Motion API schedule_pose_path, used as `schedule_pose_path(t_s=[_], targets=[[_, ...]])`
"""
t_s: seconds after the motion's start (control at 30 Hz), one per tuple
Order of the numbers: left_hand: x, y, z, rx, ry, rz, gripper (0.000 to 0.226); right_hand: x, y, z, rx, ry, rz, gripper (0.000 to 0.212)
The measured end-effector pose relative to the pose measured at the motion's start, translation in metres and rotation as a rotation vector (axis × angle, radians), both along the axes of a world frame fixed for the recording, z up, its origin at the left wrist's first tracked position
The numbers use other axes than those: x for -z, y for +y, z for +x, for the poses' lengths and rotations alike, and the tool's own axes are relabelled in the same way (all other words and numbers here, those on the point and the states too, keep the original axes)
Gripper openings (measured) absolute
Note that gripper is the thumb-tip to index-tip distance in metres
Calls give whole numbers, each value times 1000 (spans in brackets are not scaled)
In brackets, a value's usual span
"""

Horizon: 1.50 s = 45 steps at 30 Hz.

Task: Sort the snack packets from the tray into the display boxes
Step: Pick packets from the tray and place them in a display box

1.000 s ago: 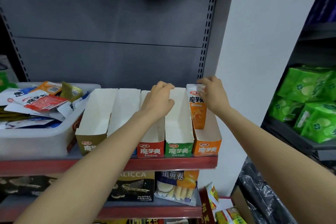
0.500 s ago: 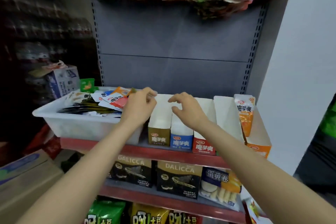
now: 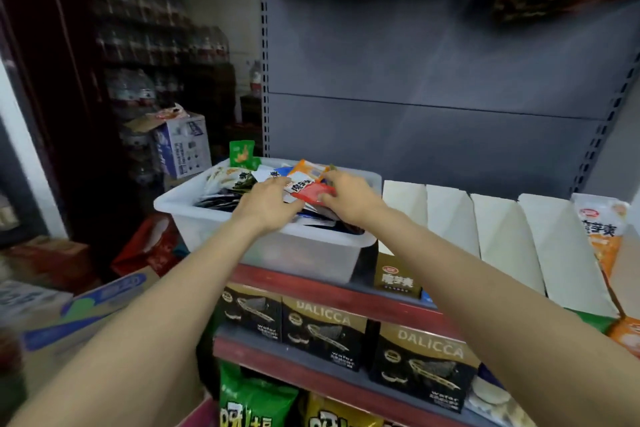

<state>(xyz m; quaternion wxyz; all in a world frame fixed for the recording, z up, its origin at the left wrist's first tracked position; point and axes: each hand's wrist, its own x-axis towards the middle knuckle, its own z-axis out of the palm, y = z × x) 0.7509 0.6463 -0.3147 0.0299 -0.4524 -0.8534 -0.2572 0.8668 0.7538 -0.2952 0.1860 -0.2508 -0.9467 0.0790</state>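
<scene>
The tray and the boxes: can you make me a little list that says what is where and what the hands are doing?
tray: white, on the shelf, full of mixed packets
left hand: over the tray, touching the packets
right hand: pinching a red packet
boxes: in a row right of the tray
orange packet: upright in the far right box

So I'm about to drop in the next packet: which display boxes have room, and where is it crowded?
The white-walled display boxes between the tray and the orange packet show bare walls, though their floors are hidden. The far-right box holds that orange packet. The tray is crowded: heaped packets, with the left hand and right hand on the red packet.
</scene>
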Motion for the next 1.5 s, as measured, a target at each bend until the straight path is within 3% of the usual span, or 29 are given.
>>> schedule_pose_path(t_s=[0.17, 0.3, 0.47, 0.57, 0.67, 0.77, 0.83, 0.93, 1.07, 1.33, 1.43, 1.5], targets=[[2, 0, 3, -43, 67, -96, 41, 7, 13, -23, 82, -175, 5, 48], [1, 0, 3, -46, 76, -125, 42, 9, 12, -31, 59, -237, 181, 28], [4, 0, 3, -130, 27, 31, 53, 9, 7, -27, 47, -198, 392, 23], [6, 2, -1, -160, -25, 57, 63, 1, 6, -16, 54, -27, 285, 22], [3, 2, -2, -119, -123, 62, 65, -7, -2, -3, 10, 390, -150, 32], [-5, 2, 0, 63, -420, 322, 45, -11, -12, 14, -47, 556, -614, 28], [-11, 1, 9, 166, -610, 520, 35, -10, -12, 25, -54, 580, -776, 22], [-16, 0, 36, 273, -713, 646, 33, -10, -11, 44, -69, 584, -808, 13], [-24, 15, 74, 380, -670, 672, 35, -11, -9, 76, -113, 663, -732, 28], [-31, 97, 126, 505, -590, 568, 36, -19, 65, 141, 0, 657, -628, 82], [-39, 121, 143, 528, -672, 482, 33, -26, 89, 162, 35, 614, -672, 84], [-47, 132, 152, 526, -713, 420, 32, -36, 100, 175, 66, 623, -757, 72]])
